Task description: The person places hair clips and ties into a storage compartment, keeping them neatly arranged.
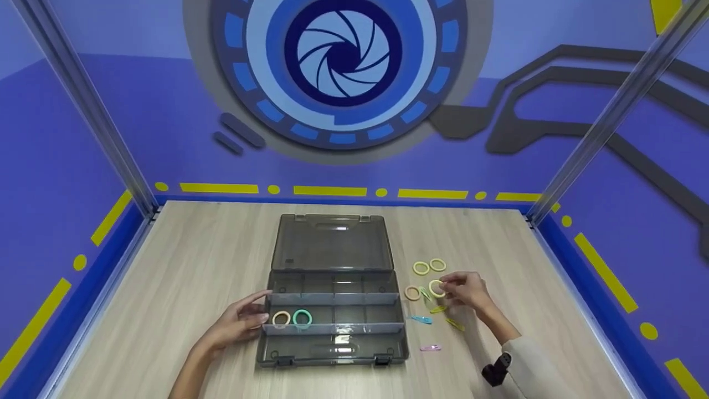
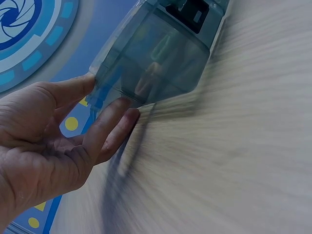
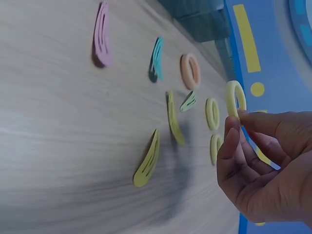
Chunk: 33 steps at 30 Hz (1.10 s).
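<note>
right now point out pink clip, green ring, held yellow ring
Pink clip [image 3: 102, 36]: right wrist view, middle
Green ring [image 1: 302, 311]: head view, band's top
Held yellow ring [image 3: 231, 100]: right wrist view, band's left side

Right arm [image 1: 497, 324]: I note a pale cream sleeve [image 1: 534, 371], small black block-shaped device [image 1: 497, 370] beside its cuff [image 1: 510, 346]. Left forearm [image 1: 191, 366] bare; left hand [image 1: 237, 323] and right hand [image 1: 466, 289] bare.

Left wrist view: smoky translucent plastic box [image 2: 187, 73] being cut by top edge; blurred greenish shape [image 2: 163, 46] and orange shape [image 2: 147, 78] showing through its wall, too vague to identify. Pale wood-grain table [image 2: 234, 146] blurring into streaks. Right wrist view: right hand [image 3: 270, 165] hiding bottom of pinched pale-yellow ring [image 3: 230, 100] and edge of second pale-yellow ring [image 3: 213, 150]. Head view: beige sleeve [image 1: 532, 366] being cut by bottom edge; blue circular wall emblem [image 1: 343, 55] losing its top.
</note>
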Motion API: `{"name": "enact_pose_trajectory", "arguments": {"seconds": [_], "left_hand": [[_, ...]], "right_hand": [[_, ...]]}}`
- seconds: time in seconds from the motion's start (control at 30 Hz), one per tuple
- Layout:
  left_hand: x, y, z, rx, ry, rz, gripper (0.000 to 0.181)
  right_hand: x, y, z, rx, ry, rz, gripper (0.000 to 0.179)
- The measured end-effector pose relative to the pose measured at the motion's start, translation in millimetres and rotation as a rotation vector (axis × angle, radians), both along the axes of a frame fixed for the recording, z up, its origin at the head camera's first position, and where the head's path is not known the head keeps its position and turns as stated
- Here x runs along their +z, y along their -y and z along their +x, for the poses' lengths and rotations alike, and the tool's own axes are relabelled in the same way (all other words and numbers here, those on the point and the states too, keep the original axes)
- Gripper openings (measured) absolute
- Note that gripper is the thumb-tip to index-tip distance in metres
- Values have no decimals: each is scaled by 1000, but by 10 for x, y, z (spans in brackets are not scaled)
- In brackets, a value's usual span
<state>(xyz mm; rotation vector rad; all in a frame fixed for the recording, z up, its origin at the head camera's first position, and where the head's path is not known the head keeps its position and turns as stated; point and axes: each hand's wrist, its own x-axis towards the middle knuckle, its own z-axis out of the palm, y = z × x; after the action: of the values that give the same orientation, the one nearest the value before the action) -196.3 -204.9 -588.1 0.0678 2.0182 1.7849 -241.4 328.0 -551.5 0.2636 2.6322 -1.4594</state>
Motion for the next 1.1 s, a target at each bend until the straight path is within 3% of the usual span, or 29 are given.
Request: {"name": "enact_pose_trajectory", "arguments": {"seconds": [0.53, 1.1], "left_hand": [[-8, -2, 0, -5, 2, -18, 66], [4, 7, -6, -16, 11, 6, 65]], "right_hand": [[241, 369, 67, 156, 51, -222, 31], [213, 1032, 85, 332, 49, -316, 29]]}}
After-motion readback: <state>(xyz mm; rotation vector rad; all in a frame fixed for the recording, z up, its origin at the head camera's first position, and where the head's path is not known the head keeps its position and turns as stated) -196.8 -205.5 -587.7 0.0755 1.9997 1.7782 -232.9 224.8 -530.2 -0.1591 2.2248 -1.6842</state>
